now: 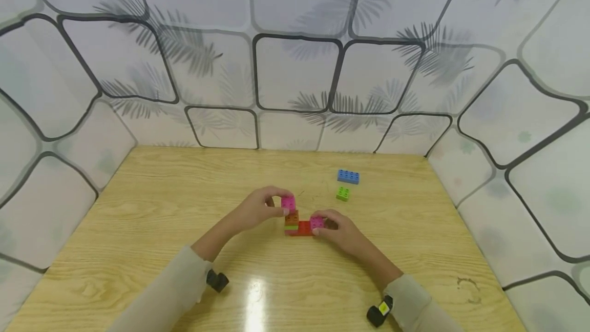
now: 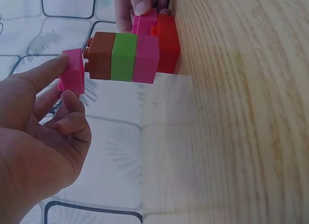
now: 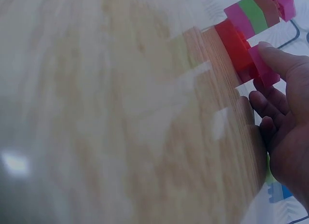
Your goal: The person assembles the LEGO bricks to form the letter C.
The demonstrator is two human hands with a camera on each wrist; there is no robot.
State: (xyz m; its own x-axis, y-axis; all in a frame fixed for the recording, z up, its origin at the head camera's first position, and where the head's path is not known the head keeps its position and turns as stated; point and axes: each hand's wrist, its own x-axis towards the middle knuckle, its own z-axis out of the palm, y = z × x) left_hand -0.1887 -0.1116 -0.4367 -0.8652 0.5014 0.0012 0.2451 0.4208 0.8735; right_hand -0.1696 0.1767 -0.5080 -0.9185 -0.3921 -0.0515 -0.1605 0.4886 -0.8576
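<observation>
A red building block point(image 1: 304, 228) lies on the table, with a stack on its left end: a pink block point(image 2: 147, 59), a green block point(image 2: 123, 57) and a brown block point(image 2: 102, 56) on top. My left hand point(image 1: 258, 210) pinches another pink block point(image 1: 288, 204) just above the brown one; the left wrist view shows a small gap between them. At the red block's right end, my right hand point(image 1: 340, 230) holds a further pink block point(image 1: 316, 223) between thumb and fingers. That block sits at the red block's top; whether it is pressed down, I cannot tell.
Behind the right hand lie a blue block point(image 1: 348, 177) and a small lime-green block point(image 1: 342, 193). The wooden table point(image 1: 193, 178) meets a patterned wall covering point(image 1: 295, 76) at the back and sides.
</observation>
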